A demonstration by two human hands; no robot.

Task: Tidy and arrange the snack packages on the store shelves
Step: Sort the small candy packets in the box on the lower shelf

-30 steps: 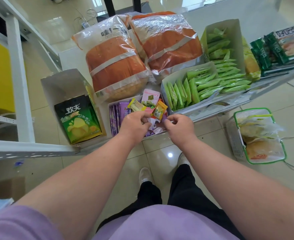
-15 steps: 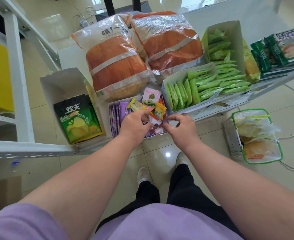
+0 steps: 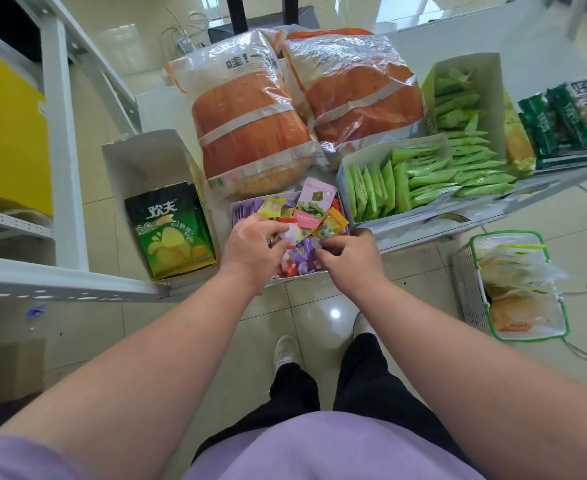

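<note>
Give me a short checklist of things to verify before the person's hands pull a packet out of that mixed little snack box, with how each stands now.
1. Left hand has a packet: ok, fingers pinch a white and red packet.
2. Right hand grip: cannot tell, fingers curl into the purple packets.
3. Mixed snack box seated on the shelf: ok.
4. Pink packet stable: not ok, it sticks up loose.
5. Green stick box clear of the hands: ok.
</note>
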